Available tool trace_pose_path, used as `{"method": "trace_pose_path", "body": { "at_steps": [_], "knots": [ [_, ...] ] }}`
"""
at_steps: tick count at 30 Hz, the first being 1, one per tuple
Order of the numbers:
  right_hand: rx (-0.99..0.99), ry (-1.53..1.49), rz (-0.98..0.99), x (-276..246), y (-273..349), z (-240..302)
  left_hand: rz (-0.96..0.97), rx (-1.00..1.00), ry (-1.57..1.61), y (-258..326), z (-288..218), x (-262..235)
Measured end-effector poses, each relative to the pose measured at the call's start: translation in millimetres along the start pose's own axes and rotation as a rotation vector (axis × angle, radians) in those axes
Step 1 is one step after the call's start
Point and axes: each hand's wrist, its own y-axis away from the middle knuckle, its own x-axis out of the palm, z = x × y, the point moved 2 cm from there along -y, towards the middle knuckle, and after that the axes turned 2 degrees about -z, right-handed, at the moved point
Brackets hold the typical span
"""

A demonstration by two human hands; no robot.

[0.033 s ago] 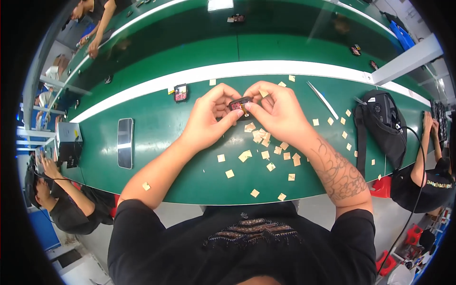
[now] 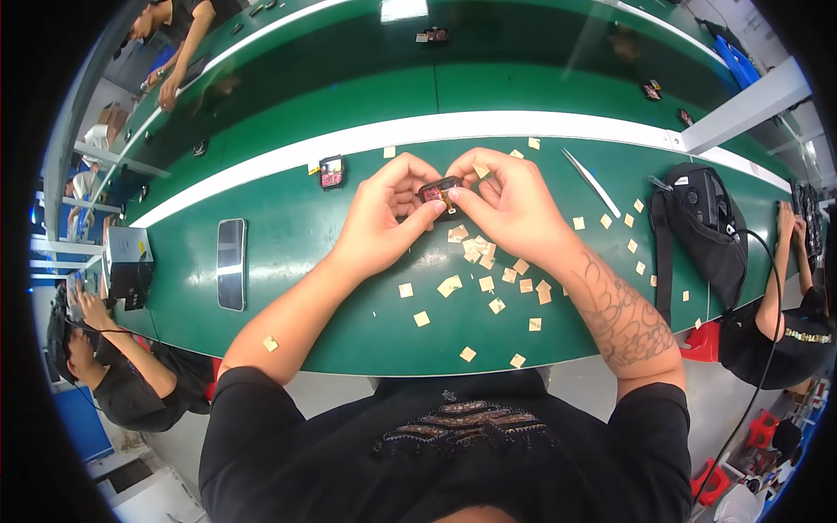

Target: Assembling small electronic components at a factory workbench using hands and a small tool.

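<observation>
My left hand (image 2: 381, 216) and my right hand (image 2: 510, 205) meet above the green bench (image 2: 288, 288). Together they pinch a small dark square part (image 2: 438, 191) with a reddish face, thumbs and forefingers closed on its two sides. Just below the hands, several small tan square pieces (image 2: 485, 261) lie scattered on the bench. A second small dark part with a reddish face (image 2: 331, 172) rests on the bench to the left of my left hand.
A dark phone (image 2: 231, 263) lies flat at the left, metal tweezers (image 2: 591, 181) at the right, and a black bag (image 2: 697, 218) beyond them. Other people sit at the left (image 2: 113, 366) and right (image 2: 780, 314) bench ends. A white stripe (image 2: 261, 166) runs along the bench.
</observation>
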Motion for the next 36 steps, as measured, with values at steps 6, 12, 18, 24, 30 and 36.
{"method": "trace_pose_path", "body": {
  "at_steps": [6, 12, 18, 24, 30, 36],
  "knots": [
    [0.099, 0.028, 0.039, -5.6, -1.6, -5.7, -0.044, -0.003, -0.014, 0.1, -7.2, 7.0],
    [-0.062, -0.202, -0.01, 5.0, -6.2, -21.1, -0.085, 0.025, 0.004, 2.2, -8.2, 9.4],
    [0.021, -0.132, 0.05, 4.2, -5.5, -11.8, -0.121, 0.028, -0.007, 3.7, -8.0, 11.0],
    [0.071, -0.059, 0.073, 1.4, -4.7, -6.8, -0.118, 0.005, -0.048, 3.1, -4.6, 12.4],
    [0.094, 0.018, 0.065, -0.1, -4.4, -6.4, -0.127, 0.01, -0.023, 3.7, -4.3, 14.0],
    [0.067, -0.114, 0.086, 1.5, -6.3, -9.7, -0.115, 0.007, -0.024, 6.0, -3.4, 13.1]
  ]
}}
